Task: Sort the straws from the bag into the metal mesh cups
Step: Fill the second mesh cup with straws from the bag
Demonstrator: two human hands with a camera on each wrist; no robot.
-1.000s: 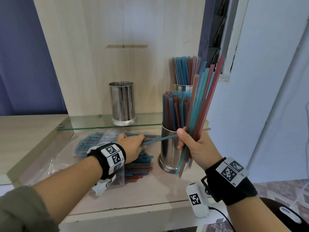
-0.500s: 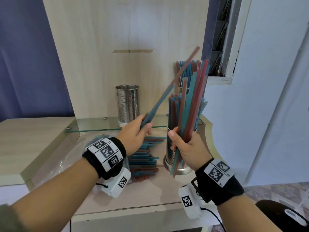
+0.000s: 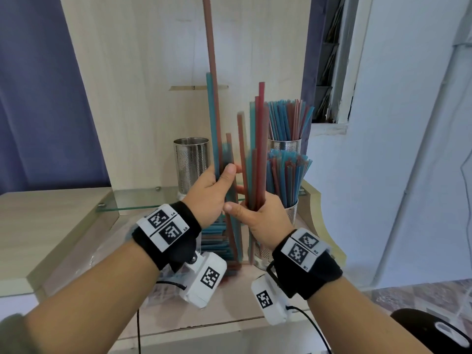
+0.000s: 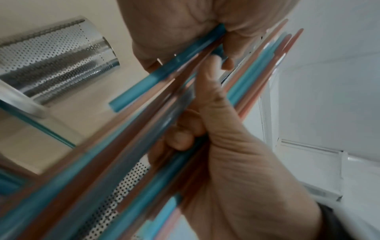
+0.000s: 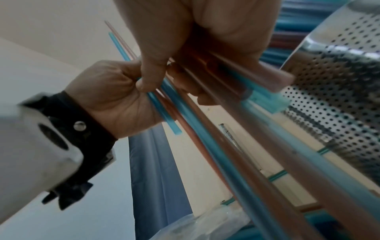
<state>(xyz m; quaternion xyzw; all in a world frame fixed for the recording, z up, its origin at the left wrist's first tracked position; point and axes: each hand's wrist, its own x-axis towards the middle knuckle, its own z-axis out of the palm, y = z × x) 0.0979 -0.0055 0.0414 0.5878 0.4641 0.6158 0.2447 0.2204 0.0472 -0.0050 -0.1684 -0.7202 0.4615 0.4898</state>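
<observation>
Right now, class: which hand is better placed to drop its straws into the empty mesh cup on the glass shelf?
Probably the left hand. It grips a few upright straws right beside the empty cup, while the right hand holds its bundle before the full cups.

The empty cup (image 3: 191,162) on the shelf is bright perforated metal, its wall shiny and dotted with fine holes above a smooth polished base ring. The two filled cups (image 3: 284,146) have the same mirror-like punched steel. The straws (image 3: 258,149) look like thin plastic, red and blue, faintly see-through with a dull sheen. The shelf (image 3: 143,198) is clear glass with a greenish edge. The worktop (image 3: 46,221) and back panel (image 3: 143,72) are pale wood-grain laminate, smooth and matt. The bag (image 5: 205,225) is clear, crinkled plastic film. The wrist bands (image 3: 178,241) are black matt cloth carrying white plastic housings. The curtain (image 3: 38,98) is blue cloth.
</observation>
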